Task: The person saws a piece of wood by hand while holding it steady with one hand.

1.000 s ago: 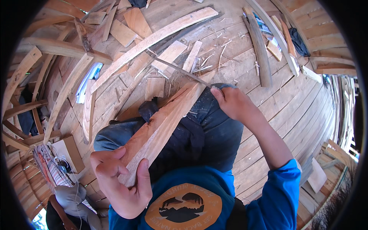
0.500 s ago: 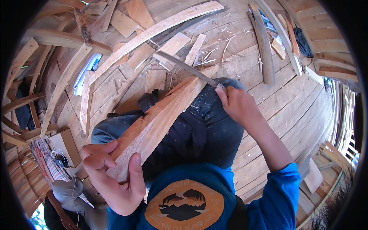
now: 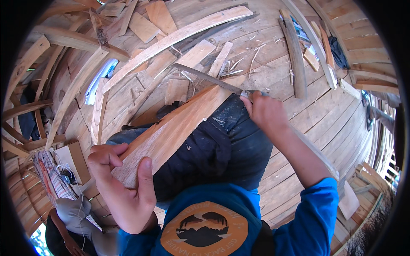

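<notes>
A long tapered wooden board (image 3: 179, 128) slants across my lap, its far end pointing up and right. My left hand (image 3: 124, 183) grips the near end, thumb on one edge and curled fingers on the other. My right hand (image 3: 267, 113) is closed round the grip of a long straight knife (image 3: 207, 77). The blade lies across the board's far end, its tip pointing up-left. Behind my right forearm runs a pale grey strip (image 3: 318, 151); whether it joins the knife I cannot tell.
Wood offcuts (image 3: 196, 53) and shavings litter the plank floor ahead. A long curved plank (image 3: 179, 38) lies beyond; curved timbers (image 3: 77, 89) stand at left. Another person (image 3: 77, 217) sits at lower left near a cardboard box (image 3: 74, 162). A foot (image 3: 369, 111) shows at far right.
The board has tipped, showing more of its broad face. My right hand and knife have shifted slightly down and right. The grey strip and the foot at right have come into view.
</notes>
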`<state>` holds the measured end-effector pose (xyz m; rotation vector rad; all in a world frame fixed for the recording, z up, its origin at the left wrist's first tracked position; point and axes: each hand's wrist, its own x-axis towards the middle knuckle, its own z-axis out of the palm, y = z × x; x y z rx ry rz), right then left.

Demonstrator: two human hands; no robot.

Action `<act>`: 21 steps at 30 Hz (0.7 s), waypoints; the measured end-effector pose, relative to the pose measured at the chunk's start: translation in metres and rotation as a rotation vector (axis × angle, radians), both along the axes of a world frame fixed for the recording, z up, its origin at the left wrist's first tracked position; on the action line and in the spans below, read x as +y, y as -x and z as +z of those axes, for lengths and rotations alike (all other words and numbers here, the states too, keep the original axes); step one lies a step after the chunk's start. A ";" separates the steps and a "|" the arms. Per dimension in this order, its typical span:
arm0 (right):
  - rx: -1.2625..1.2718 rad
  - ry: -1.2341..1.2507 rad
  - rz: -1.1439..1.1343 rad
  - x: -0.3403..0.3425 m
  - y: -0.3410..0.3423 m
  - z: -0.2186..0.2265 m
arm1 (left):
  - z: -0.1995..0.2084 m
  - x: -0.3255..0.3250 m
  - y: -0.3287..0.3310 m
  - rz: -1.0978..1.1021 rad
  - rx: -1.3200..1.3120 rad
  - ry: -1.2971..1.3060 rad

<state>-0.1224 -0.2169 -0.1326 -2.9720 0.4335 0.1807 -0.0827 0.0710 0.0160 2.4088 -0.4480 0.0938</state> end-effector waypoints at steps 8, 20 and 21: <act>0.061 0.050 0.031 -0.009 0.000 -0.002 | 0.006 -0.007 0.003 -0.003 0.011 0.026; 0.101 0.029 0.041 -0.017 -0.001 0.000 | 0.009 -0.010 0.004 -0.009 -0.009 -0.004; 0.054 0.007 0.045 -0.017 -0.002 0.000 | 0.009 -0.010 0.003 -0.004 -0.019 0.007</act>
